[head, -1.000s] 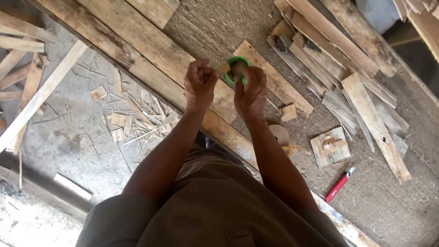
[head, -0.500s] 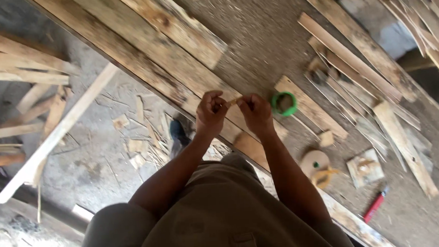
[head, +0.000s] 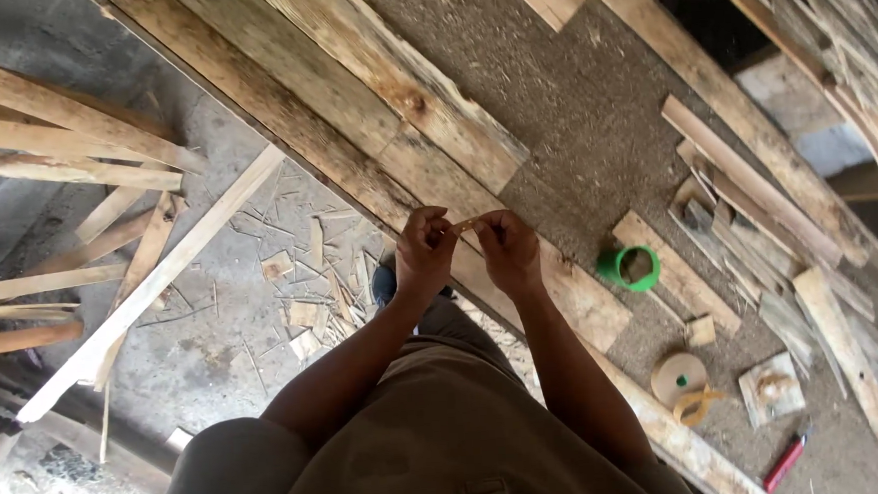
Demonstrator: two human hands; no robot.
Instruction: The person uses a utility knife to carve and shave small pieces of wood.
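both hands meet just above the near edge of the rough grey plank worktop point(head: 594, 149), the left hand point(head: 425, 250) and the right hand point(head: 507, 249) each in a narrow pinch on one end of a short pale strip of tape-like material point(head: 466, 224) stretched between their fingertips. the work in hand looks like pulling or straightening this strip; judged from the pose, the following move would call for steady tension and a firm pinch on both ends so it does not slip or curl. well to the right of the grip lies a green plastic tape ring point(head: 629, 267), and further right and nearer the body a tan cardboard roll point(head: 678, 375) and a red-handled cutter point(head: 787, 461). the strip is too small and blurred to tell its material, and the fingertips hide its ends.
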